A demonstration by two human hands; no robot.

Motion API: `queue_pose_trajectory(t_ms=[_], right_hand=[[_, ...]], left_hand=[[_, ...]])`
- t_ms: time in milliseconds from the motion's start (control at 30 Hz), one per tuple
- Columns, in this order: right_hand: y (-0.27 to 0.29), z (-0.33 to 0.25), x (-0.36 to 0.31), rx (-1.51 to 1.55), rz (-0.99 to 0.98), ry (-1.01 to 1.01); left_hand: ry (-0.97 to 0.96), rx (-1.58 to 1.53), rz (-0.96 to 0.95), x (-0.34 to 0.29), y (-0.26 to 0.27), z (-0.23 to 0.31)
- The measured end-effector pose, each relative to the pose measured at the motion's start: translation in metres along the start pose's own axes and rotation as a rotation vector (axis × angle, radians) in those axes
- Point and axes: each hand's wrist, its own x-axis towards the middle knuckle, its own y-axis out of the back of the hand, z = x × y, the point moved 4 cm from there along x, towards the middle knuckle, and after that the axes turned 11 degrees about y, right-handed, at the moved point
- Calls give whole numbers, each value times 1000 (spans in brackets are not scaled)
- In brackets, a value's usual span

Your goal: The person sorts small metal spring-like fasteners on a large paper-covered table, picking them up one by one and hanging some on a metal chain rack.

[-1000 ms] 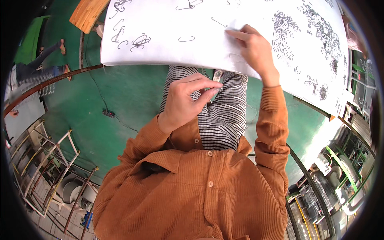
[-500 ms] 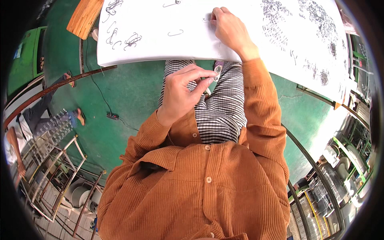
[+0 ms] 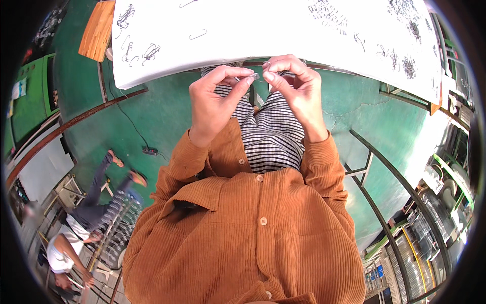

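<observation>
Above my lap, just off the near edge of the white-covered table [image 3: 243, 35], my two hands meet fingertip to fingertip. My left hand [image 3: 215, 101] is closed in a pinch on a small shiny metallic piece [image 3: 256, 76], whose exact kind is too small to tell. Opposite it, my right hand [image 3: 301, 91] pinches a thin curved wire hook [image 3: 266, 63], mostly hidden by the fingers. A single dark wire hook [image 3: 198, 35] lies on the table beyond my left hand. Tangled hooks [image 3: 151, 52] lie farther left, and many small dark pieces [image 3: 328, 15] are scattered to the right.
A wooden slatted seat [image 3: 96, 33] stands beyond the table's left end. Dark metal rails [image 3: 400, 202] run at my right. On the green floor lies a power strip [image 3: 149, 151] with a cable. Another person [image 3: 66, 248] is at lower left beside a metal rack.
My right hand has come back from the table to meet my left hand, with the thin hook in its fingers. My left hand has moved slightly left and up. The view has shifted.
</observation>
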Motion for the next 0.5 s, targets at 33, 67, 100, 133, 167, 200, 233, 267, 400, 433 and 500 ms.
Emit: queue_pose_trajectory(t_ms=[33,67,100,133,167,200,233,267,400,433,500], right_hand=[[0,3,1,-30,4,56],[0,3,1,-57,5,111],[-1,1,1,-1,42,87],[-1,0,2,17,54,111],[-1,0,1,34,69,131],[0,1,0,52,85,150],[1,1,1,54,90,160],[4,1,1,56,97,169],[7,-1,-1,83,108,168],[8,-1,-2,44,91,178],[12,-1,-4,-34,57,197]], left_hand=[[-2,5,-3,0,-2,2],[-3,12,-2,0,-4,3],[-2,19,-1,0,-6,3],[-18,27,-1,1,-8,4],[-30,36,-3,2,-10,3],[-42,45,-6,2,-11,3],[-47,57,-8,3,-13,3],[-50,68,-12,4,-14,5],[-65,91,-26,3,-19,5],[-55,75,-16,3,-18,4],[-35,42,4,4,-18,3]])
